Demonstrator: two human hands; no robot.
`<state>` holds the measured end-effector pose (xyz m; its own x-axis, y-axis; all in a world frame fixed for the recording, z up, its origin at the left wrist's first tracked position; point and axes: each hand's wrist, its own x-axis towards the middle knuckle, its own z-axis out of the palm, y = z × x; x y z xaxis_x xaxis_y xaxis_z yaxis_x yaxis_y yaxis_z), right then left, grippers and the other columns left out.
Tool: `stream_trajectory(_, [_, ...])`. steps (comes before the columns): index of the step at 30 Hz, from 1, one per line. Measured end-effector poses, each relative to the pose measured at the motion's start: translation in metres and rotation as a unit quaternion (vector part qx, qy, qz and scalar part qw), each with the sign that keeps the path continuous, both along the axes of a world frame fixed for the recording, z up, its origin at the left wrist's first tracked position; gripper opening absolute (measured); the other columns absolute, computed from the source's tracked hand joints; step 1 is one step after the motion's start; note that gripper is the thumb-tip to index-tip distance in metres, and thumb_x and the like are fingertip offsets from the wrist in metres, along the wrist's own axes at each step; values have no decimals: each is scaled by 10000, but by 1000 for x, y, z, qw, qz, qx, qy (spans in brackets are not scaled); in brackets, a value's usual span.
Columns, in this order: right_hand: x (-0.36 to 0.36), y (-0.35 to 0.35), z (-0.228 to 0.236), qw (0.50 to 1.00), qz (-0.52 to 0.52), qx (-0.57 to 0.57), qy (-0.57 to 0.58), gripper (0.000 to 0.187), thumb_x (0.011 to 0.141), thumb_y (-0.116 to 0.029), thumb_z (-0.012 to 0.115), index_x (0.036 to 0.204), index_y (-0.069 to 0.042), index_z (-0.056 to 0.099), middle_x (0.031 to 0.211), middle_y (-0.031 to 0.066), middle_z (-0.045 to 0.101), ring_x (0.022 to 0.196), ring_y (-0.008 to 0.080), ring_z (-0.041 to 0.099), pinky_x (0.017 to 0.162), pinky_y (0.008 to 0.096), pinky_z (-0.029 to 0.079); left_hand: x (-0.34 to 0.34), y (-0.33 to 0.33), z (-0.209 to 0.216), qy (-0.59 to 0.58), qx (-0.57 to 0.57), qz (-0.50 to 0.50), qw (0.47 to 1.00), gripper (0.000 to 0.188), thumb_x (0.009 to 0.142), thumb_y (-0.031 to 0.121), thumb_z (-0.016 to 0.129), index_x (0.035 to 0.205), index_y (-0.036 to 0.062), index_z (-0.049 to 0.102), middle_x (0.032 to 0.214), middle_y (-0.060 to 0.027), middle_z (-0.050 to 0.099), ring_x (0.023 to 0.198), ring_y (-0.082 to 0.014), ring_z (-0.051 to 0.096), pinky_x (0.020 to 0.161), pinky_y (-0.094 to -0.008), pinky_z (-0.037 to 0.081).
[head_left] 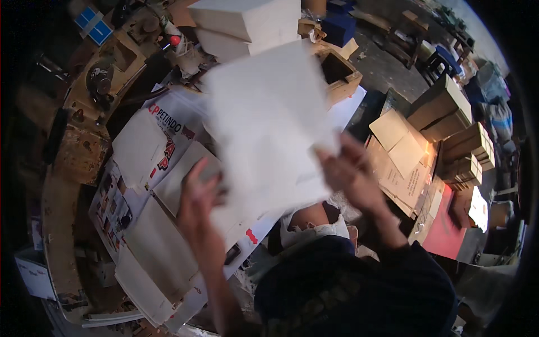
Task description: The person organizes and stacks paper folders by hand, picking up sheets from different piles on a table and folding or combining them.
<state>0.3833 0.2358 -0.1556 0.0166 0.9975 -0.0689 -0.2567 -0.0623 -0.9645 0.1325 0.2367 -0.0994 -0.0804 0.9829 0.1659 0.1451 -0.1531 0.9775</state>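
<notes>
I hold a large white sheet of paper [264, 123] up in front of me with both hands; it is blurred. My left hand [196, 196] grips its lower left edge. My right hand [348, 171] grips its lower right corner. Under the sheet lies a printed poster [163, 135] with flat grey card pieces [151, 247] spread on it. My knee in torn white fabric [311, 222] shows below the sheet.
A stack of white boxes [247, 25] stands at the back. An open wooden box [339, 73] sits right of the sheet. Brown cardboard sheets [401, 149] and stacked cardboard boxes [460, 146] lie at the right, beside a red board [446, 227]. Cluttered wooden tools [106, 73] fill the left.
</notes>
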Motion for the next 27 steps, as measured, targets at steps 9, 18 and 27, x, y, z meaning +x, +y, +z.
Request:
stream_trajectory(9, [103,13,28,938,-318,31,-131,517,903,-207,637,1341,23,486,1125,118,630,1040,173,591,928,302,442,119,75,-59,462,114,-78,876,266,790,199,728,942,0,639,936,-176,675,897,-310,654,809,-410,501])
stream_trajectory(18, [114,26,9,955,-239,44,-170,500,915,-208,625,1323,47,490,1187,115,618,1045,161,587,940,288,431,63,76,-38,61,-89,-147,983,217,870,149,689,834,-61,652,735,-86,678,619,-85,606,585,-215,477])
stream_trajectory(27, [103,53,23,962,-198,55,-177,543,892,-226,638,1330,49,473,945,75,662,710,129,623,467,247,459,65,43,-19,-99,-95,-28,990,239,844,129,735,861,-90,641,706,-114,668,643,-129,676,584,-211,533])
